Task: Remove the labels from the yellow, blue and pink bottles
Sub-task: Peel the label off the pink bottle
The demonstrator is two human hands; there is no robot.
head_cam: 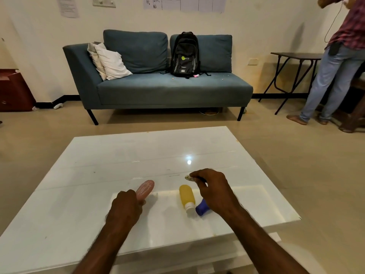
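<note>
Our left grip (126,206) is curled round the near end of the pink bottle (146,188), whose pale markings we cannot read; our right grip (215,191) pinches a small crumpled scrap (188,177) above the white desk (118,155), just beyond the yellow bottle (186,194); that bottle lies on the desk, plain-sided, white cap toward us; the blue bottle (201,209) lies just beside the cap, partly under our right wrist; the backpack (184,54) on the sofa (167,91) bears a green round logo, lettering unreadable.
</note>
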